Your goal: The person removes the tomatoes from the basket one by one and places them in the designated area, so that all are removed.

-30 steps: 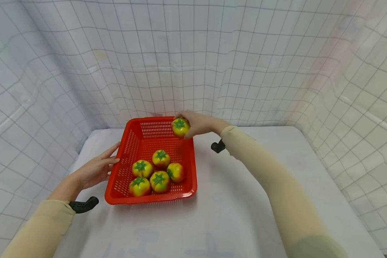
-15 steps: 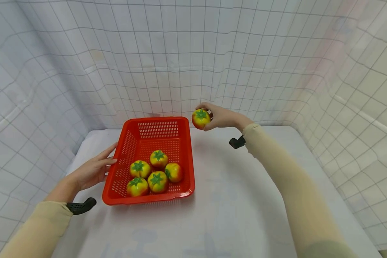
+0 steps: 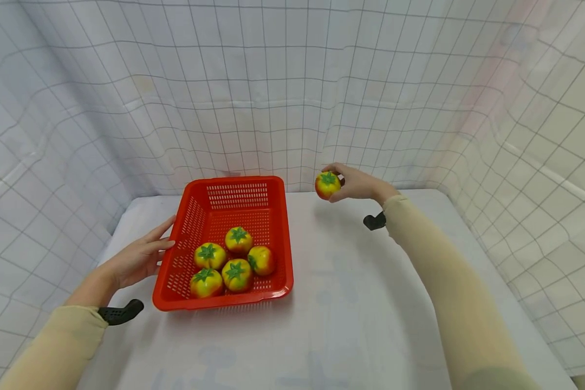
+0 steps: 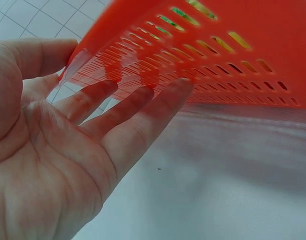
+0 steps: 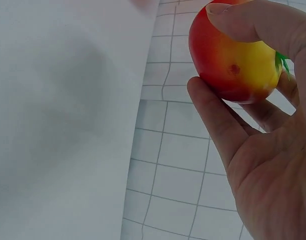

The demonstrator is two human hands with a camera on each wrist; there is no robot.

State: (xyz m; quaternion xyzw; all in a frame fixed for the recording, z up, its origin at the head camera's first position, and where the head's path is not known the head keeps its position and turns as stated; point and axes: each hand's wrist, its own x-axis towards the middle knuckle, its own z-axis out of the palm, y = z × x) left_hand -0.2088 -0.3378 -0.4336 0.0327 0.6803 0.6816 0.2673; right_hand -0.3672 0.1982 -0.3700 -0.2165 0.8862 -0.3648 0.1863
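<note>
My right hand [image 3: 363, 184] grips a glossy yellow-and-red tomato [image 3: 327, 185] with a star-shaped green top, above the far edge of the table. In the right wrist view, thumb and fingers close around this tomato [image 5: 233, 60]. My left hand [image 3: 138, 261] touches the left side of a red plastic basket [image 3: 291, 254]. Its fingers lie fairly straight against the slotted wall [image 4: 233, 65] in the left wrist view, and its thumb is at the rim. Several similar tomatoes [image 3: 237, 275] sit in the near part of the basket.
The basket stands on a white-covered table [image 3: 351, 303], left of the middle. A white curtain with a grid pattern [image 3: 273, 97] surrounds the table at the back and both sides. Each wrist wears a black device [image 3: 122, 312].
My right hand has carried the tomato rightward from over the basket's far right corner to beyond its right side, lowering slightly at the end. The left hand stays at the basket.
</note>
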